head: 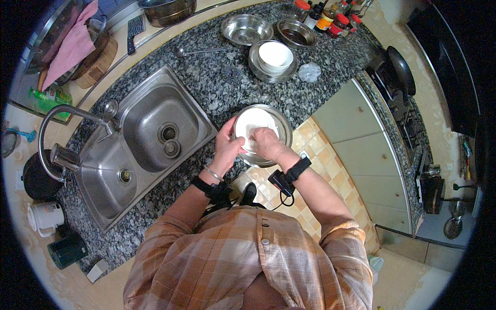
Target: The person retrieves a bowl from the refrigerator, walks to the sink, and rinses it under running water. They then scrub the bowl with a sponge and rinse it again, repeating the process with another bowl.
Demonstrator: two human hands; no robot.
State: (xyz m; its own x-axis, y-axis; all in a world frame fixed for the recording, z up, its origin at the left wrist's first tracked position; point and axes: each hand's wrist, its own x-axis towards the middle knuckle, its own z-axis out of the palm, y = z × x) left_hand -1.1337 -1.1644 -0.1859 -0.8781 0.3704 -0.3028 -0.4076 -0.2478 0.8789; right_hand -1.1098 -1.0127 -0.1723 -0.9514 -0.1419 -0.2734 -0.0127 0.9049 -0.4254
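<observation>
Above a steel basin [286, 124], near the counter's front edge, my left hand [226, 147] grips the left rim of a white bowl [254, 117], thumb on the inside. My right hand [268, 144] reaches into the same bowl with fingers bunched; whether it pinches anything is hidden. Farther back, white bowls [276, 54] are stacked in another steel basin [255, 69]. Beside them stand a shiny steel basin [247, 30] and one with dark liquid [296, 34]. A crumpled clear plastic bag [309, 72] lies to their right.
A double steel sink [161, 120] with a curved faucet [73, 110] is on the left. A ladle [199, 51] lies behind it, and a cleaver [133, 35] on the back ledge. Sauce bottles and jars [325, 19] stand at the back right; a gas stove [399, 104] is far right.
</observation>
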